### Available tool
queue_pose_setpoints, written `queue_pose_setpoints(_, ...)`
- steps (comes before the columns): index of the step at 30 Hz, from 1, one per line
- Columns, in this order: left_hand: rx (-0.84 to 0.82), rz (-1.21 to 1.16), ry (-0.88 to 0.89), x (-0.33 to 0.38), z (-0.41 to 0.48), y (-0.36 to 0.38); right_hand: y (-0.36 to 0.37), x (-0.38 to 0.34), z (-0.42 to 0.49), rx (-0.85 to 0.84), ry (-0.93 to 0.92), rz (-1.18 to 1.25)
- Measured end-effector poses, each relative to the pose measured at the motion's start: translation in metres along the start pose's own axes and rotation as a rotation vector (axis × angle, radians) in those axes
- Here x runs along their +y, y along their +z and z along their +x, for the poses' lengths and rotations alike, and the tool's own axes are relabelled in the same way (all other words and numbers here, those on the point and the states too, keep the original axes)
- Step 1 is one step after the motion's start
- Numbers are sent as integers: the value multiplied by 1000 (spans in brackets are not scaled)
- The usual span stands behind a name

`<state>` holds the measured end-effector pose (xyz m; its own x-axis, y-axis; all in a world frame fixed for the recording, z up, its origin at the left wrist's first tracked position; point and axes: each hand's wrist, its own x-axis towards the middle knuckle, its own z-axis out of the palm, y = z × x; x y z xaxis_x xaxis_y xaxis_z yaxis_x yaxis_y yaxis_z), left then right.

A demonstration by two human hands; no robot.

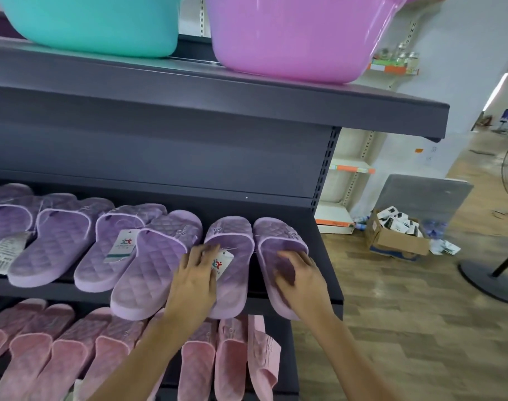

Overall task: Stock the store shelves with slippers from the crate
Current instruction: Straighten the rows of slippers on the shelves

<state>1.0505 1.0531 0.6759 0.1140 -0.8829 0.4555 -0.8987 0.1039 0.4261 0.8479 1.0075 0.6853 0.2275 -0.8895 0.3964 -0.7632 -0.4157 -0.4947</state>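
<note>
Nearest, pink slippers (68, 351) fill the low shelf (287, 342). Above them, both hands lie on the last pair at the right end of the middle shelf (316, 299). The left hand (195, 280) lies flat, fingers fairly straight, on the left slipper (232, 238), fingertips at its strap and tag (222, 263). The right hand (300, 277) rests on the footbed of the right slipper (276, 235) with bent fingers near the strap opening; blur hides whether it grips. More purple slippers (59, 241) run leftward. Farther up, a teal tub (96, 27) and a pink tub (299, 39) sit on the top shelf (247, 105). Far right, a box (397, 241) stands on the floor (391, 328).
</note>
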Motion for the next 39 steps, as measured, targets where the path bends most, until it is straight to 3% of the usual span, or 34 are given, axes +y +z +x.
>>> queue_pose_setpoints(7, 102, -21, 22, 10, 10, -7, -6, 4, 3, 303, -68, 160)
queue_pose_setpoints(10, 62, -87, -34, 16, 23, -1, -7, 9, 13, 244, 33, 168)
queue_pose_setpoints(16, -13, -179, -194, 15, 50, 18, 3, 15, 43, -67, 268, 314)
queue_pose_setpoints(24, 92, -368, -277, 21, 65, 37, 19, 11, 52, 132, 417, 349)
queue_pose_setpoints(39, 7, -469, -242, 33, 112, 61, 22, 35, 92, 159, 428, 332)
